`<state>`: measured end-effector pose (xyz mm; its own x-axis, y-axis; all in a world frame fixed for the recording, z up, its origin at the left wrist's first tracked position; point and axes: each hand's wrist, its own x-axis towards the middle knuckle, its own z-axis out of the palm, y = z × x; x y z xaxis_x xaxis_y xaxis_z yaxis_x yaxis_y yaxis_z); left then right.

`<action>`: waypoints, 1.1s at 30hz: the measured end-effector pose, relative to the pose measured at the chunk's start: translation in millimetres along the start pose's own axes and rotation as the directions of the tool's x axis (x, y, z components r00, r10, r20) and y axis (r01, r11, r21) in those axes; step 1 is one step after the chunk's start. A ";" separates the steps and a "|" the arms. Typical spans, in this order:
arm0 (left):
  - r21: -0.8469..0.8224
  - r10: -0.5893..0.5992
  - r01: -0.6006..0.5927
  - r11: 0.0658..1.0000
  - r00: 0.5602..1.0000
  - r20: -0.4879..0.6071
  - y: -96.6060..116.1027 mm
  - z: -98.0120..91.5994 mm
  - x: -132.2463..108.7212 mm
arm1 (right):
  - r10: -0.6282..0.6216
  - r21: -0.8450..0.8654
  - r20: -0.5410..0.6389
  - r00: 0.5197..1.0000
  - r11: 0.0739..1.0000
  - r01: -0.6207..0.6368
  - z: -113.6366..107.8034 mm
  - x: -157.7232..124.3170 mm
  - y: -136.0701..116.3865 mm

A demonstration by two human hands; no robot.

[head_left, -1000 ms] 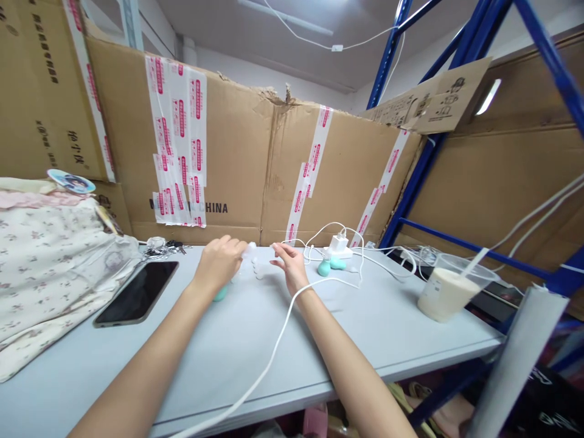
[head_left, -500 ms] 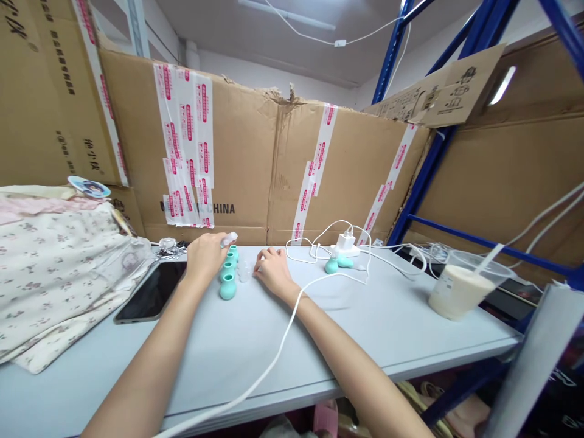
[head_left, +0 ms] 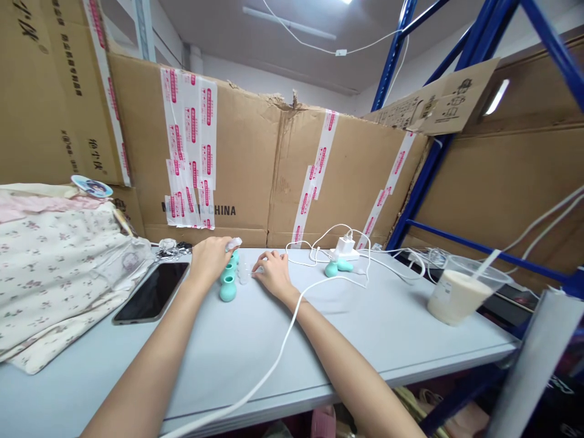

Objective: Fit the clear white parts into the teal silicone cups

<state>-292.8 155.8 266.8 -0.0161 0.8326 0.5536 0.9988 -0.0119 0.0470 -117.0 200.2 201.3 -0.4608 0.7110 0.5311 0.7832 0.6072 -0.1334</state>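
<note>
Surface (head_left: pixel 228 353), grey, backed by taped cardboard (head_left: pixel 246 152). Left hand (head_left: pixel 208 261), fingers closed on a clear piece (head_left: pixel 233 244), beside a row of teal bottles (head_left: pixel 227 290), partly hidden. Right hand (head_left: pixel 274 277), fingers bent, just beside a line of clear pieces (head_left: pixel 244 274); grip unclear. Phone (head_left: pixel 150 295), dark-screened, between left forearm and floral cloth (head_left: pixel 55 261). Two more teal bottles (head_left: pixel 331 269), one upright, one lying, before a white charger (head_left: pixel 345 245). Cable (head_left: pixel 278 360), white, passing across the right wrist. Cup (head_left: pixel 456 298), part full, with straw, at right.

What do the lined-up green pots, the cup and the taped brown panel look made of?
Green pots: perhaps plastic or rubber, smooth, evenly coloured, low shine. Cup: probably glossy clear plastic; pale drink shows through. Brown panel: likely matte cardboard, torn top edge.
</note>
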 end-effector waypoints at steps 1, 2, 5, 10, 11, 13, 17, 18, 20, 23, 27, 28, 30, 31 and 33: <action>0.004 0.001 -0.001 1.000 1.000 0.006 0.2 -0.4 -0.1 | 0.001 0.011 -0.007 1.000 1.000 -0.001 -0.5 -0.3 0.7; 0.009 0.001 -0.001 1.000 1.000 0.009 0.2 -0.7 -0.1 | 0.004 0.022 -0.018 1.000 1.000 -0.004 -1.2 -0.5 1.4; 0.013 0.008 -0.008 1.000 1.000 0.011 -0.6 -1.3 0.1 | 0.042 0.051 -0.056 0.998 0.998 -0.039 -5.3 -0.9 2.8; 0.032 0.142 -0.144 0.989 0.988 0.067 2.8 -8.1 -0.8 | 0.054 0.124 -0.157 0.986 0.992 -0.035 -28.7 -1.6 -1.2; 0.035 0.193 -0.197 0.980 0.977 0.087 5.7 -10.8 -1.6 | 0.012 0.162 -0.181 0.983 0.987 0.018 -35.4 -1.9 -3.1; 0.024 0.288 -0.294 0.956 0.949 0.128 13.5 -16.3 -3.7 | -0.113 0.249 -0.197 0.974 0.955 0.161 -47.4 -3.0 -6.6; -0.058 0.383 -0.380 0.923 0.901 0.203 28.1 -20.5 -7.7 | -0.216 0.369 -0.143 0.966 0.894 0.254 -57.9 -5.8 -7.8; -0.083 0.392 -0.384 0.920 0.893 0.221 29.5 -19.5 -8.0 | -0.190 0.384 -0.119 0.975 0.896 0.221 -58.0 -6.3 -6.6; -0.125 0.389 -0.369 0.921 0.886 0.252 28.6 -16.5 -7.4 | -0.131 0.425 -0.026 0.991 0.896 0.130 -57.5 -7.2 -2.7; -0.192 0.333 -0.291 0.937 0.912 0.240 21.0 -13.2 -4.6 | -0.057 0.524 0.158 0.986 0.851 -0.035 -56.5 -8.6 5.7; -0.272 0.132 -0.089 0.958 0.981 0.143 12.2 -14.5 -1.2 | 0.045 0.630 0.246 0.968 0.752 -0.195 -54.2 -11.4 18.3; -0.290 0.094 -0.053 0.956 0.987 0.128 11.5 -15.0 -0.8 | 0.050 0.656 0.240 0.970 0.728 -0.200 -53.6 -12.1 21.0; -0.317 0.057 -0.020 0.948 0.992 0.109 11.8 -15.0 -0.8 | 0.033 0.673 0.223 0.974 0.718 -0.179 -53.1 -13.1 25.1; -0.323 0.048 -0.012 0.946 0.993 0.104 12.5 -14.7 -1.0 | 0.020 0.654 0.218 0.976 0.739 -0.161 -53.3 -13.4 26.7; -0.320 0.032 0.001 0.947 0.995 0.097 14.2 -13.7 -1.7 | -0.014 0.568 0.190 0.982 0.817 -0.098 -54.1 -13.6 29.4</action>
<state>-279.2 146.6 278.0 0.0204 0.8815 0.4717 0.9315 -0.1881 0.3113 -65.1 189.2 235.5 -0.5429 0.7565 0.3647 0.4478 0.6281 -0.6364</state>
